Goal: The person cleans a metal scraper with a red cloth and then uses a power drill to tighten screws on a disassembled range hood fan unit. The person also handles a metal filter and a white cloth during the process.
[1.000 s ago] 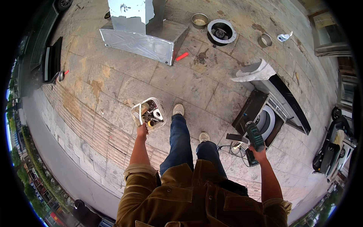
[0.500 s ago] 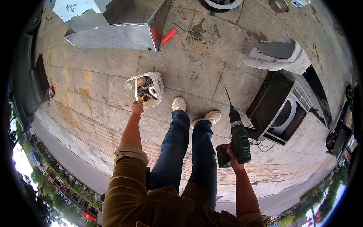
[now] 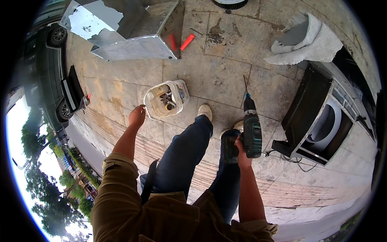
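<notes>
My left hand is closed, its fingertips pinching the thin white handle at the left side of a small clear plastic bucket. The bucket stands on the paving in front of my left shoe. Inside it lie loose metal hardware, a yellow-and-black round piece and a tan block. My right hand is wrapped round the grip of a dark green and black cordless drill. A long thin bit points away from me, over the paving, touching nothing.
A bent sheet-metal housing lies at the far left, with a red-handled tool beside it. On the right stands an opened black appliance case with trailing cables, and a white cloth lies behind it. A dark vehicle is parked left.
My view has turned, showing more of the vehicle. My left hand has moved left relative to the bucket, and the handle leans outward. The drill has come nearer my right leg.
</notes>
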Tool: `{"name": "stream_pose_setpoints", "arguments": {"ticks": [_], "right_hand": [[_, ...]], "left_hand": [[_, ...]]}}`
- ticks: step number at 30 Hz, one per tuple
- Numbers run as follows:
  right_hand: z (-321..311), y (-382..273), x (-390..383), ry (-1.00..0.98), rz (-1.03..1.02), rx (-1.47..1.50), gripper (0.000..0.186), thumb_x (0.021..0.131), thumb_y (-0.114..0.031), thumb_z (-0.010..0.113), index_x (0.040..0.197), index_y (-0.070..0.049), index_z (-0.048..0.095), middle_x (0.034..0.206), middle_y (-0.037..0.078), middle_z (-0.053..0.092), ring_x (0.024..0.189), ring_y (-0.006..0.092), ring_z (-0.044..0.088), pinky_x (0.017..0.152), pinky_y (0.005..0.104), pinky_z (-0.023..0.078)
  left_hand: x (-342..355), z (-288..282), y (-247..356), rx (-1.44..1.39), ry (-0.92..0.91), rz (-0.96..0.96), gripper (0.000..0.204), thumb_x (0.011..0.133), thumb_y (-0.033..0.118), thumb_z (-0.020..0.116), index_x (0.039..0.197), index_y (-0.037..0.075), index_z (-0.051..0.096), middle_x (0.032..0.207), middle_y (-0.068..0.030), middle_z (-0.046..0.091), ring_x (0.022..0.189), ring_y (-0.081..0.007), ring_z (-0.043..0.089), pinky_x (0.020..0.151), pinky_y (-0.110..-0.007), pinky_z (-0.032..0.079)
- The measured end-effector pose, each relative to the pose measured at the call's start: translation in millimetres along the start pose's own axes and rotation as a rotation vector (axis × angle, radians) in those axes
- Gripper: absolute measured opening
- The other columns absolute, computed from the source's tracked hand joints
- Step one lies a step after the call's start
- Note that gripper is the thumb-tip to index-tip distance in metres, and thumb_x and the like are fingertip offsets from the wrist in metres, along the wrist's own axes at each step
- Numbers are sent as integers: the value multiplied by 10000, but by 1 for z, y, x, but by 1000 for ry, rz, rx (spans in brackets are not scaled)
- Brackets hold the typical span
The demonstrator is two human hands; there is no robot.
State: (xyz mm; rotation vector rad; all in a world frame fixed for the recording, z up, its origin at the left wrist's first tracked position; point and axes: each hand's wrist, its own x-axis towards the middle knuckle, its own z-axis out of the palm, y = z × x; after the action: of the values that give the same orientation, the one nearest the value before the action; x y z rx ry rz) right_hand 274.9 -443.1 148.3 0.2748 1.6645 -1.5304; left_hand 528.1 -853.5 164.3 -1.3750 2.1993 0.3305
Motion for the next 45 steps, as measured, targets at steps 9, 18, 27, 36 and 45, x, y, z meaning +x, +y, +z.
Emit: {"name": "stream_pose_setpoints", "arguments": {"ticks": [9,18,27,36,45], "right_hand": [[-7,19,80,47,-49,10,180,774,0,609,950,-33,596,873,19,578,793,124,540,737,279,442],[-47,45,197,-163,-293,-473,253,794,-31,633,1042,-45,587,958,36,598,863,155,546,778,306,439],[-44,15,307,-264,-266,-674,553,701,-67,657,1216,6,466,971,93,607,854,154,569,782,309,472],[-51,26,307,-301,-273,-615,585,690,-58,688,1230,-11,468,964,56,614,868,121,577,769,258,472],[-42,23,308,-237,-377,-645,665,685,-10,671,1297,-10,412,1049,76,597,910,118,556,814,268,462]], "left_hand": [[217,50,220,-39,82,456,213,808,153,574,1014,117,618,891,-132,655,818,-297,627,739,-392,493],[389,125,284,-8,75,500,247,808,178,572,1042,118,625,882,-130,660,852,-295,622,762,-389,490],[453,134,301,20,53,609,287,783,173,581,1058,99,618,953,-140,648,906,-316,602,797,-399,478],[483,173,315,58,158,455,251,761,217,609,979,94,633,925,-126,649,888,-330,605,775,-402,487],[469,182,300,-201,251,787,179,766,97,582,936,93,637,880,-134,619,844,-326,602,750,-405,490]]}}
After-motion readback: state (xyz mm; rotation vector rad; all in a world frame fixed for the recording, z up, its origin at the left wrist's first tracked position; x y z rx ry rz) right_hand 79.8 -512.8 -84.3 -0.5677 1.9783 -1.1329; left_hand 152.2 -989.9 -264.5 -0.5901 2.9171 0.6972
